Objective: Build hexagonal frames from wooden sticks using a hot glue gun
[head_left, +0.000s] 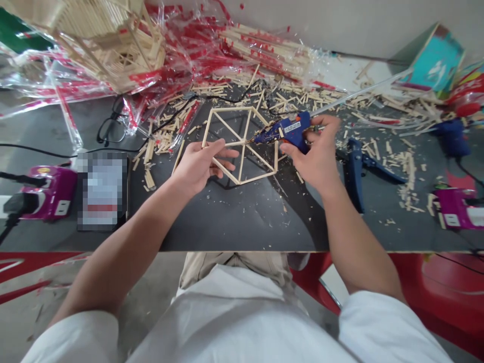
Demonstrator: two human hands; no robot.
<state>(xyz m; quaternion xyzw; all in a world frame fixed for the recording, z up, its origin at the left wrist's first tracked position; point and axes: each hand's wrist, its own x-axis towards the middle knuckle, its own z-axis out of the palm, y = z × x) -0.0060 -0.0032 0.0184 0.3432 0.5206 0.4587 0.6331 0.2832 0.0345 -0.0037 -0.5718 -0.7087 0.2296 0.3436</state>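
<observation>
My left hand (pixel 204 164) pinches the left corner of a six-sided frame of thin wooden sticks (pixel 257 175), whose spokes meet in the middle. The frame is held a little above the dark table, and its shadow falls below. In my right hand (pixel 319 151) is a blue hot glue gun (pixel 289 132), fingers wrapped round its handle. Its nozzle points left and lies at or very close to the centre joint of the spokes; whether it touches I cannot tell. A long clear glue stick (pixel 351 96) juts from the gun's back end.
Blue-handled cutters (pixel 355 174) lie right of my right hand. Cut stick pieces (pixel 302 98) litter the back of the table (pixel 227 222). A phone (pixel 102 191) and purple power strip (pixel 56 191) sit left; a second glue gun (pixel 451 136) is right. A stick-built model (pixel 98 40) stands back left.
</observation>
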